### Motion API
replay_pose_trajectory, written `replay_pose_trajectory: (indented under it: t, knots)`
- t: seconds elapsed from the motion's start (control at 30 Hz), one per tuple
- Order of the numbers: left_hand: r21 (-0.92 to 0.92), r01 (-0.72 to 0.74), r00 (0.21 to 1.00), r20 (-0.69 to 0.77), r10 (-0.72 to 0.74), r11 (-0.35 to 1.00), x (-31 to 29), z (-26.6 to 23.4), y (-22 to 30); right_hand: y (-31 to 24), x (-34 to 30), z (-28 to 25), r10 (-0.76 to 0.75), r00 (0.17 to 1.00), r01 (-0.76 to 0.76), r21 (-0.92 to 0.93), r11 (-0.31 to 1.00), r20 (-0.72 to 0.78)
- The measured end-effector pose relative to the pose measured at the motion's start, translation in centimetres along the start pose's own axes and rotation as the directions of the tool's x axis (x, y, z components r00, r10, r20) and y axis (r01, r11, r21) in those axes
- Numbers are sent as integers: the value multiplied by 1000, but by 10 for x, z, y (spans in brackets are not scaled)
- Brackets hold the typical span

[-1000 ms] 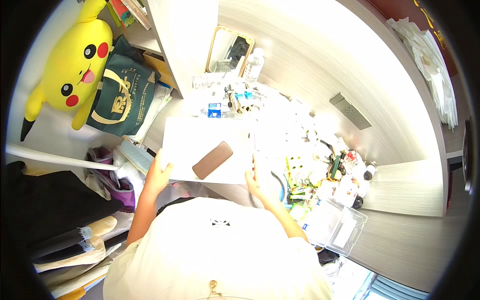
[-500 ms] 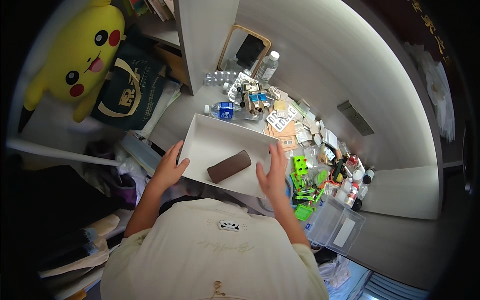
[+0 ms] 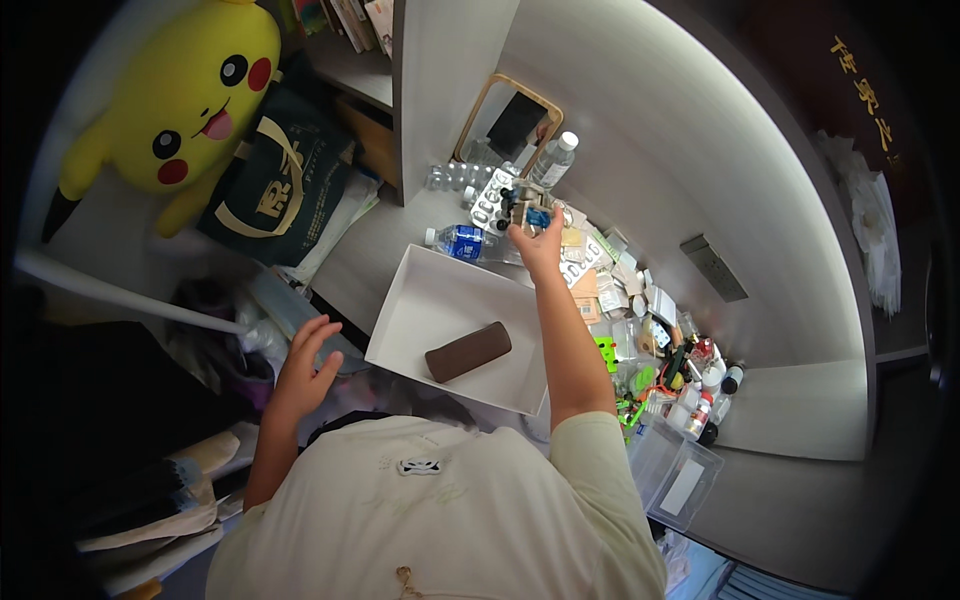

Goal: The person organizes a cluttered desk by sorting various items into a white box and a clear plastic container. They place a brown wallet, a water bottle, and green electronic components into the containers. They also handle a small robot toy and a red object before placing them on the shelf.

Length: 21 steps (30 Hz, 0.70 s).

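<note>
My right hand (image 3: 538,245) reaches over the right end of an open white box (image 3: 408,312). Its thumb and fingers close around a small wheeled model (image 3: 537,217) with blue parts, partly hidden by the fingers. My left hand (image 3: 305,368) is off the box, to its left, with fingers spread and nothing in them. A dark brown oblong case (image 3: 468,352) lies tilted inside the box. Beside the model are a silver blister pack (image 3: 490,200) and a clear bottle with a blue label (image 3: 462,241), lying on its side.
A wood-framed mirror (image 3: 508,118) and an upright clear bottle (image 3: 554,160) stand at the back. Papers, small boxes and green plastic parts (image 3: 607,352) crowd the right side, near a clear plastic case (image 3: 675,475). A yellow plush toy (image 3: 190,100) and dark bag (image 3: 285,200) sit left.
Both hands have left the box's sides. My right hand has gone forward to the wheeled model and closed on it; my left has drawn back. The whole view has shifted slightly.
</note>
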<state>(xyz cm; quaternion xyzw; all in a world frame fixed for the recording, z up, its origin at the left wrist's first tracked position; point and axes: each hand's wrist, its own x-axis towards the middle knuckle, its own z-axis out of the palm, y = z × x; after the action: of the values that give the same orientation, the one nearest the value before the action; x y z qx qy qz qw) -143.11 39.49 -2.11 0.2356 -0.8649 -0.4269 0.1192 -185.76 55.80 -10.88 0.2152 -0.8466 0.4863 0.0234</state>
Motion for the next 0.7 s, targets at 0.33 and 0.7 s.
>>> replay_pose_trajectory:
  t: [0.33, 0.7]
  knots:
    - [-397, -248, 968, -79, 237, 884, 34, 5, 59, -194, -80, -121, -330, 768, -22, 537, 844, 550]
    - [-342, -798, 527, 2, 850, 496, 102, -35, 211, -277, -103, -225, -723, 590, 671, 280, 687, 360]
